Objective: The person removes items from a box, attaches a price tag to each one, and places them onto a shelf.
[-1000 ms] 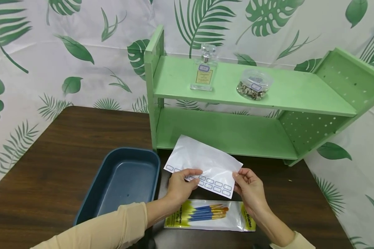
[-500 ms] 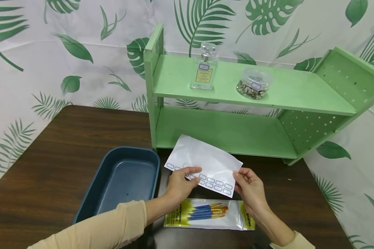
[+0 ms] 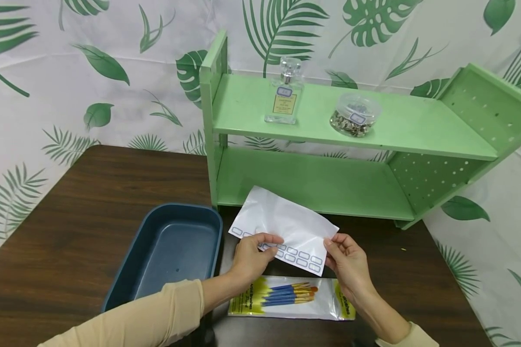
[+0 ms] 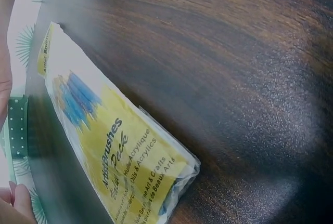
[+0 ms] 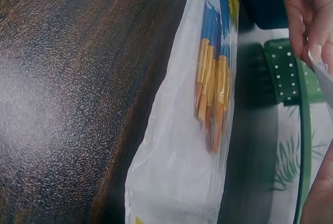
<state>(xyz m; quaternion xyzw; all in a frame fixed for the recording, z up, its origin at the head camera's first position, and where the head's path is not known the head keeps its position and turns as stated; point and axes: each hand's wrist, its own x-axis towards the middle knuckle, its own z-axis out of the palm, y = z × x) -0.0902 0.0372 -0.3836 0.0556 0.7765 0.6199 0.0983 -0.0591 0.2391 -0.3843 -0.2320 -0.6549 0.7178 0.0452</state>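
In the head view, a white sheet of sticker labels [image 3: 286,214] with small blue-bordered labels along its lower edge hangs tilted before the shelf. My right hand [image 3: 349,262] pinches the sheet's right edge between thumb and fingers. My left hand [image 3: 252,258] is at the lower middle of the sheet, with forefinger and thumb over the label rows and a narrow gap between their tips. It covers some labels. Below the sheet, a pack of artist brushes [image 3: 293,298] lies flat on the table; the right wrist view shows its brushes [image 5: 213,78] through the clear plastic.
A dark blue tray [image 3: 178,241] sits to the left on the brown table [image 3: 61,231]. Behind stands a green two-tier shelf [image 3: 312,180]. On its upper board are a labelled perfume bottle [image 3: 283,103] and a round clear jar [image 3: 354,115] with a label.
The hands and the sheet stay almost in place. The head view has tilted very slightly.
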